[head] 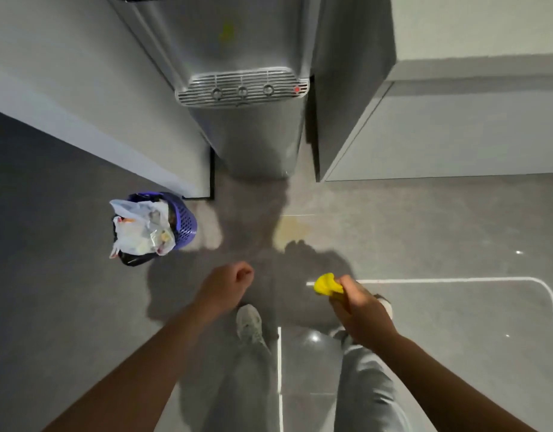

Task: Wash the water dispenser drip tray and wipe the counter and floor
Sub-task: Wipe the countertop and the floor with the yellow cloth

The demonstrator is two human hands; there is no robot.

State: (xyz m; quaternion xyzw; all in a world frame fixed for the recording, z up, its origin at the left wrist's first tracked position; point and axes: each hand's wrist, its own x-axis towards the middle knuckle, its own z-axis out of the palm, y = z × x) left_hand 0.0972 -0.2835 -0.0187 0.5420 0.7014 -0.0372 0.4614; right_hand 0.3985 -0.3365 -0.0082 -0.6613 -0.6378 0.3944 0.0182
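Observation:
A silver water dispenser (237, 57) stands against the wall ahead, its slotted grey drip tray (242, 86) seated in the front ledge. My right hand (359, 310) holds a crumpled yellow cloth (327, 284) above the grey floor (424, 232). My left hand (228, 286) hangs over the floor with its fingers curled in and nothing in it. A faint yellowish stain (292, 229) marks the floor in front of the dispenser.
A purple basket bin (178, 218) stuffed with plastic bags (141, 227) stands left of the dispenser by a white cabinet (97, 98). Grey cabinets (440, 120) flank the right. My feet (249, 322) stand below the hands; white lines (456, 279) mark the floor.

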